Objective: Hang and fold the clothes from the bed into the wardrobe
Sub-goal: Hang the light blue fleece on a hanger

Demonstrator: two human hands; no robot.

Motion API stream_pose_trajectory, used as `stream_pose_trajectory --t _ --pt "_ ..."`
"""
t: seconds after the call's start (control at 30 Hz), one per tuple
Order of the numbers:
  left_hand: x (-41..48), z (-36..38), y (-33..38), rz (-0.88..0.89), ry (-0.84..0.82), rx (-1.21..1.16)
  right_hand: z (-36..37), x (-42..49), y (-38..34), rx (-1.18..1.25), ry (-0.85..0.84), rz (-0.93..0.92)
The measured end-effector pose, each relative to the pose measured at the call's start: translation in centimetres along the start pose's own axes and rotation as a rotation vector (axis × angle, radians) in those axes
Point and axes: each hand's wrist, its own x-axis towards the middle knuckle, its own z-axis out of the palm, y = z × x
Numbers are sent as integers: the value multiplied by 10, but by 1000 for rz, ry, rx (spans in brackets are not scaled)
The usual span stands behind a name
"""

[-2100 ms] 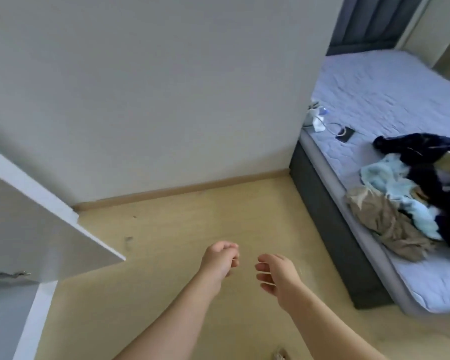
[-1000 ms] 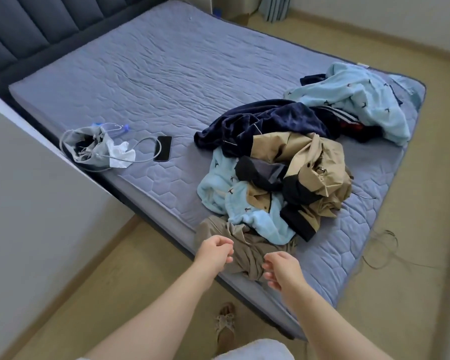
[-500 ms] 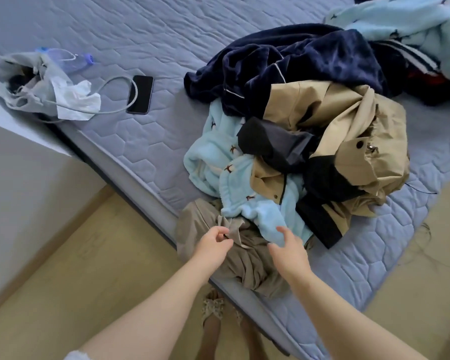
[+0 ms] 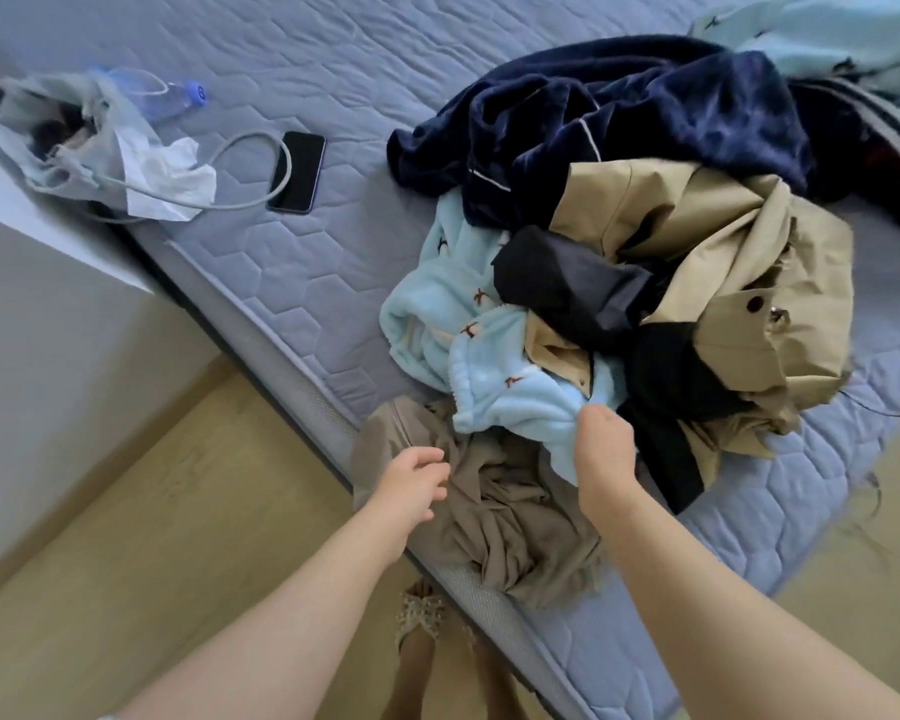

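One grip — right hand [image 4: 605, 452] pinches blue fleece [image 4: 505, 397] near edge.

one wide-angle camera, worn on the head, looks forward and steeply down over the near edge of the bed [image 4: 292, 283]. it sits close above the clothes pile [image 4: 619, 283]. both forearms reach in from the bottom edge, and the floor [image 4: 126, 511] fills the lower left.

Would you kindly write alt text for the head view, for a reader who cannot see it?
A person's right hand grips a light blue fleece garment in a clothes pile on a bed, while the left hand touches a brown garment at its edge.
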Motion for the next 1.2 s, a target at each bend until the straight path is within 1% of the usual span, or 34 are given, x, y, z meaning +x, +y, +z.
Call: stream_pose_trajectory --t 0.07,0.17,0.23,0.27,0.37,0.5,0.57,0.67,0.7,0.77,0.8,0.87,0.97,1.03,1.1,1.2 --pt "-19 -6 13 18 38 -45 -17 -11 -35 72 38 -3" --pt "-53 -12 42 59 60 -131 -43 -37 -91 250 68 6" --pt "-81 -13 69 100 23 -181 -59 -62 -127 399 47 20" --pt "-95 -13 85 124 -6 -207 -67 -75 -144 456 25 -1" --pt "-141 -15 134 172 -140 -328 -88 -114 -189 564 -39 -62" --pt "-209 -26 192 227 -309 -451 -110 -177 -248 719 -161 -223" --pt "-244 -34 213 282 -405 -567 -121 -213 -275 759 -227 -345" --pt "-300 -53 234 429 -513 -797 -138 -273 -310 726 -320 -521" --pt "-318 -61 238 485 -565 -843 -143 -293 -318 708 -350 -578" --pt "-350 -75 244 605 -657 -860 -151 -331 -328 655 -434 -685" --pt "-364 -82 245 646 -641 -850 -154 -346 -330 621 -498 -729" --pt "-387 -97 246 662 -538 -824 -158 -369 -329 532 -638 -799" --pt "-398 -118 235 657 -295 -759 -156 -381 -312 381 -786 -836" --pt "-394 -129 216 668 -172 -746 -150 -381 -295 262 -909 -808" --pt "-386 -139 190 676 -47 -701 -139 -379 -279 82 -998 -750" --pt "-379 -155 148 741 157 -635 -114 -379 -257 -221 -1019 -675"
